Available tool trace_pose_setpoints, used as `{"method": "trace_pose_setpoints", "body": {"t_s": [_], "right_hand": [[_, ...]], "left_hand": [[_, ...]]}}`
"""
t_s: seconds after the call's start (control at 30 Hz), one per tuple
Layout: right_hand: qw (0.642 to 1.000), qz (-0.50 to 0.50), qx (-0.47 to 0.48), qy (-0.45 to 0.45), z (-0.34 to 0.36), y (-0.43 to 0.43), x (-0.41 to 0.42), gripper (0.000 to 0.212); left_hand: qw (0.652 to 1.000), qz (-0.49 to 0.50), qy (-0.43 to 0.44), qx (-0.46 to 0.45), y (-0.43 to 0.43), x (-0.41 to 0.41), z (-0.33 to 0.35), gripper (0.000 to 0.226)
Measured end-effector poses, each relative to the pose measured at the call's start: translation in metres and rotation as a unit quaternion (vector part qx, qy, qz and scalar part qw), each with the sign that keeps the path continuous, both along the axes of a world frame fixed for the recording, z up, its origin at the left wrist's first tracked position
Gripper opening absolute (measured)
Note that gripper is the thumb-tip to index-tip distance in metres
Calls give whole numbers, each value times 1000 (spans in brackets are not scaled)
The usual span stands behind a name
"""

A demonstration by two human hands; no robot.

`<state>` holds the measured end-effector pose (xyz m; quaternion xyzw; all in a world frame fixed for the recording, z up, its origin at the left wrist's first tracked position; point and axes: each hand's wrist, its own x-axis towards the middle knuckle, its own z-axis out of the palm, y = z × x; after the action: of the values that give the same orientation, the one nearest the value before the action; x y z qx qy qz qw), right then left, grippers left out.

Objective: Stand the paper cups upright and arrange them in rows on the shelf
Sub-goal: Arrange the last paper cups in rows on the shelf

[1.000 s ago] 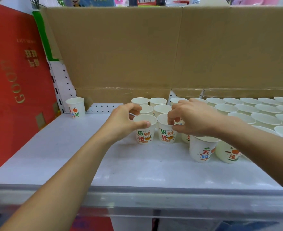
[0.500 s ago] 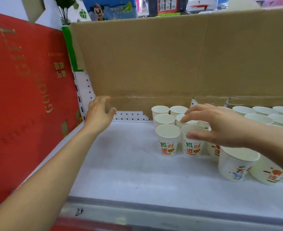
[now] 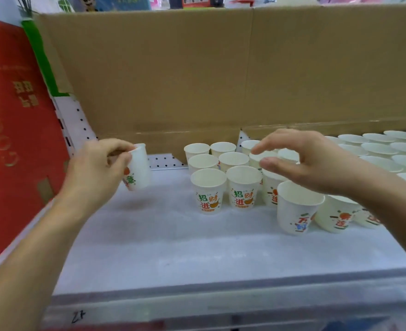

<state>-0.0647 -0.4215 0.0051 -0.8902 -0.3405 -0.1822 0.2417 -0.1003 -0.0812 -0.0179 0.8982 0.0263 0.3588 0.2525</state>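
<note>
White held cup (image 3: 138,167): paper with orange and green print on its side, slightly tilted and blurred, in front of the left end of the cardboard panel (image 3: 197,80); a faint shadow lies on the shelf (image 3: 173,247) under it.
Left hand (image 3: 96,173): fingers and thumb curl round the held cup near its rim.
Standing cups (image 3: 221,177): upright with mouths up, packed in rows that touch one another, in front of the panel's middle and running toward its right end.
Right hand (image 3: 311,163): palm down over the standing cups in front of the panel's middle; the fingers are spread loosely and hold nothing.
Front cups (image 3: 297,206): upright, farther out from the panel than the rows and partly under the right forearm.
Shelf: white surface, running out from the foot of the panel.
Pegboard strip (image 3: 77,120): white with holes, showing at the panel's lower left corner.
Red board (image 3: 10,115): stands to the left of the panel and carries gold lettering.
</note>
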Motion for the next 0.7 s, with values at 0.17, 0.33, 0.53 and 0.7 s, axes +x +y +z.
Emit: {"method": "trace_pose_setpoints", "body": {"t_s": [0.17,0.33,0.53,0.7], "right_hand": [[1000,0,-3,4,-13,-32,-16,24],[998,5,-33,-53,-27,-51,-25,22],[995,15,-71,-62,-37,-57,-25,31],[992,22,-93,-81,-39,-54,-23,34]], "left_hand": [[968,-244,-34,46,-108,-53,-13,13],[959,-267,-5,97,-158,-30,-39,14],[968,-230,18,100,-168,-20,-44,15],[971,-220,38,82,-174,-26,-42,19]]}}
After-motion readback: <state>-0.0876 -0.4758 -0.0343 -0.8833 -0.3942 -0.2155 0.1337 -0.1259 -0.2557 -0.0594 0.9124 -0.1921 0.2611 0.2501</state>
